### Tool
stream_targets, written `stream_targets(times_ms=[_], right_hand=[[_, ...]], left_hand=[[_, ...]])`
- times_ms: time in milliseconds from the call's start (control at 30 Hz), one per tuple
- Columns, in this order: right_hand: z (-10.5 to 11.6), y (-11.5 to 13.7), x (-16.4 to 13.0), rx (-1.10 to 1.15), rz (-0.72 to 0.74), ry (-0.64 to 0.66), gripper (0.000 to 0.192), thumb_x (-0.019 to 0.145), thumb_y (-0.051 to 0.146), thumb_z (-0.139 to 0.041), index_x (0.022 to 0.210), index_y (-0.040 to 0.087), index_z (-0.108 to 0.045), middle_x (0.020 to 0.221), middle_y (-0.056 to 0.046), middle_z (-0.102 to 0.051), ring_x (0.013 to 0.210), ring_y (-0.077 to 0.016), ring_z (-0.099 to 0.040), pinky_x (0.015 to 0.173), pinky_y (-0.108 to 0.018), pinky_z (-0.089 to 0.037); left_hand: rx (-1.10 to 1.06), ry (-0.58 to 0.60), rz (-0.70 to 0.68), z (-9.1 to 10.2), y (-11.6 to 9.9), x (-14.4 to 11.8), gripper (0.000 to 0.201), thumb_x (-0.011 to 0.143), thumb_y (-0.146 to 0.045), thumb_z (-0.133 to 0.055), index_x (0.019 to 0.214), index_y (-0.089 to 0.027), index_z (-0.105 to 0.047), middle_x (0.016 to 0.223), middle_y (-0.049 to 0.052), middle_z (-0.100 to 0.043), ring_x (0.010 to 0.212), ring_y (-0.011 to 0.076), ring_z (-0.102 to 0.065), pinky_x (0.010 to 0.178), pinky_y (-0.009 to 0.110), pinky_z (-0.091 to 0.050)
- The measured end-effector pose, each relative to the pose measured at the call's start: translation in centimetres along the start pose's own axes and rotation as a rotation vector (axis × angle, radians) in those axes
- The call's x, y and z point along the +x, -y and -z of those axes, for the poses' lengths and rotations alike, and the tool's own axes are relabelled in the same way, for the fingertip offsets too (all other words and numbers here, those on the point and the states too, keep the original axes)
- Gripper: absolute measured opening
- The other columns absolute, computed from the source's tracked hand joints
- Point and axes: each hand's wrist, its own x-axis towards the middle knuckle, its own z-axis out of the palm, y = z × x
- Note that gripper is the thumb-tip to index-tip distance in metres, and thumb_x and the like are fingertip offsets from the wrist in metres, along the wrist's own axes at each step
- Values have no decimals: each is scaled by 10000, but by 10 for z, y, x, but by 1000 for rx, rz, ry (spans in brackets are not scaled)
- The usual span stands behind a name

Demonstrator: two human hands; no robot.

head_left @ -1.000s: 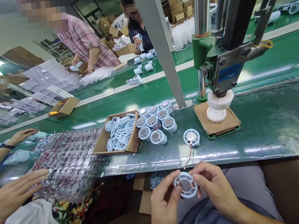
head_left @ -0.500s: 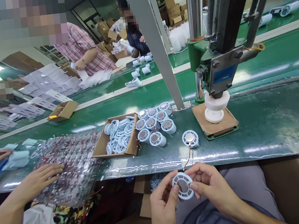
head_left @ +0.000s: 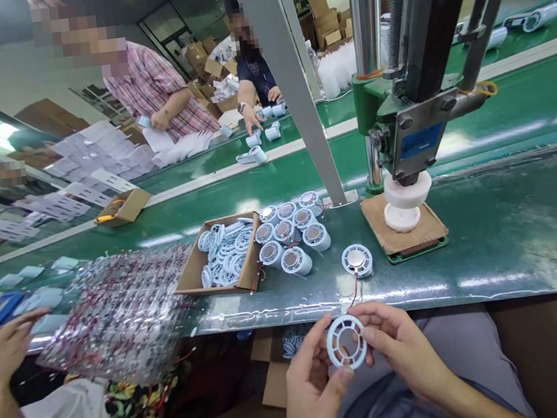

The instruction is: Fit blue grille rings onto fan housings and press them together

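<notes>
The ring [head_left: 347, 342] is pale blue-white. The bench top [head_left: 513, 236] above it is glossy dark green. On that bench the cardboard box [head_left: 190, 273] is tan, its rings light blue. The press [head_left: 398, 115] is green with a blue label, its foot [head_left: 403, 205] white. Behind the bench, a shirt [head_left: 153, 82] is red-and-white plaid.

White plastic ring [head_left: 347, 342] with spoked openings and round central hole, facing camera, tilting slightly, sitting pinched at rim between both hands, hovering just below near edge of table, above lap, red wire hanging just above it.
</notes>
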Motion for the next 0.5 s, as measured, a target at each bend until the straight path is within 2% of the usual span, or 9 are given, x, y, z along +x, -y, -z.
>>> stream_targets(times_ms=[133,233,333,433,500], right_hand=[[1,1,3,3,1,-10,356,804,442,-818,1020,168,-742,815,-54,-730,583,-107,-593,527,-212,-496],[1,4,2,-14,4,0,364,803,450,-818,1015,169,-726,810,-44,-712,587,-104,-588,539,-217,-495],[1,7,0,-93,-31,20,327,795,421,-833,944,168,-690,775,-10,-665,602,-94,-572,571,-213,-483],[1,8,-4,-184,-54,60,363,783,372,-851,1042,180,-685,812,4,-645,676,-90,-567,633,-204,-469],[1,7,-5,-206,-72,112,486,795,373,-841,1211,197,-660,832,8,-639,706,-95,-574,656,-208,-467]], left_hand=[[-34,128,6,2,4,0,626,729,-452,-881,1270,-178,-725,1109,148,-802,929,297,-776,762,332,-641],[-47,87,8,7,7,1,582,768,-467,-849,1283,-227,-725,1131,118,-800,968,281,-767,830,333,-624],[139,99,-71,16,6,4,403,884,-466,-728,1223,-251,-771,1145,107,-789,1023,269,-740,899,325,-589],[387,262,-131,22,0,9,327,946,-437,-641,1147,-242,-810,1002,103,-786,949,249,-723,850,307,-571],[409,322,-124,20,-4,11,375,931,-434,-670,1238,-238,-760,825,56,-744,772,201,-692,754,278,-561]])
